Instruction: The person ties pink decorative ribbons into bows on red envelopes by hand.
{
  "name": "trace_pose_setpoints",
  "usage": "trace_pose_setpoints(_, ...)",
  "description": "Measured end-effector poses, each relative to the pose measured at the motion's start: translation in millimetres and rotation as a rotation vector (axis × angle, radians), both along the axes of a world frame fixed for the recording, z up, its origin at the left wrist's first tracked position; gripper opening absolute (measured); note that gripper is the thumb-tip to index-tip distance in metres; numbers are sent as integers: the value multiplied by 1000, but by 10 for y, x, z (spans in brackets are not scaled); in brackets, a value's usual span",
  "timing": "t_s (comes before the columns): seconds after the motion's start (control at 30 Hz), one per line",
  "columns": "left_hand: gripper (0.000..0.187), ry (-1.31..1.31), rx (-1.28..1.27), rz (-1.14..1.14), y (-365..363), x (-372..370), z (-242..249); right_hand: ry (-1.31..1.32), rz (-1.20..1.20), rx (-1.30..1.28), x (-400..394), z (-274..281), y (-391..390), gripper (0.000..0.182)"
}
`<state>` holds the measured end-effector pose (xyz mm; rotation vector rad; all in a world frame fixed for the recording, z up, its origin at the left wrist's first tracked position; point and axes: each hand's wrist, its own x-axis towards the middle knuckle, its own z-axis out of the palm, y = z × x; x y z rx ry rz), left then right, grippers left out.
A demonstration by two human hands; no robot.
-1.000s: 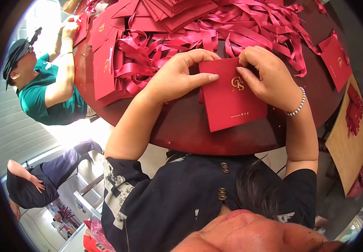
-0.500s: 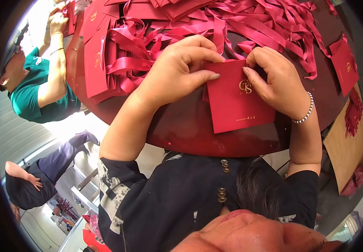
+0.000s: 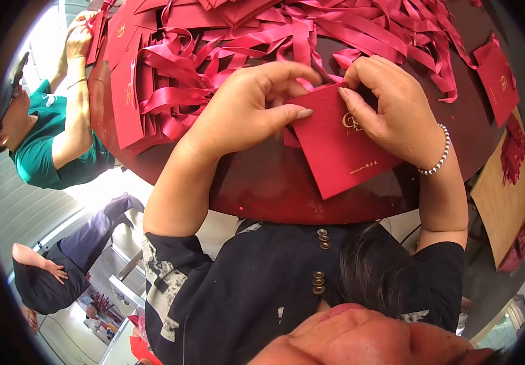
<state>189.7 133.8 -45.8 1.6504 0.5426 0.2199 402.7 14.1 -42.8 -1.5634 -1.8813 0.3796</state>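
A flat red paper gift bag (image 3: 342, 149) with a gold logo and small gold print is held tilted over the table's near edge. My right hand (image 3: 390, 112), with a beaded bracelet on its wrist, pinches the bag's top edge between thumb and bent fingers. At the upper left corner, my left hand (image 3: 253, 106) has its thumb on the bag's front and fingers partly hidden behind it. Its index finger is raised and blurred. A pink ribbon (image 3: 326, 79) runs by the bag's top edge between both hands.
On the round dark red table (image 3: 262, 198) lie stacked red bags (image 3: 130, 97) and a heap of pink ribbons (image 3: 378, 30). Another red bag (image 3: 498, 82) is at the right edge. A person in a green shirt (image 3: 62, 143) works at the left; another person (image 3: 52, 267) stands beyond.
The bag has turned, its lower edge now slanting up to the right. Both hands have shifted slightly left, and my left index finger has lifted from the bag's top.
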Motion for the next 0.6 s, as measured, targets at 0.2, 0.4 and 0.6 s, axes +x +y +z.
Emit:
trace_pose_setpoints(0.2, 30, 118, -291, -39, 81, -41, -101, -30, -44, 15, -35, -61, 20, 13)
trace_pose_setpoints(0.4, 23, 68, -383, -27, 122, -46, -132, 80, -76, 103, 19, -63, 59, 10)
trace_pose_setpoints(0.6, 20, 94, -345, 1, 108, -58, -123, 109, -74, -59, 71, 54, 5, 10)
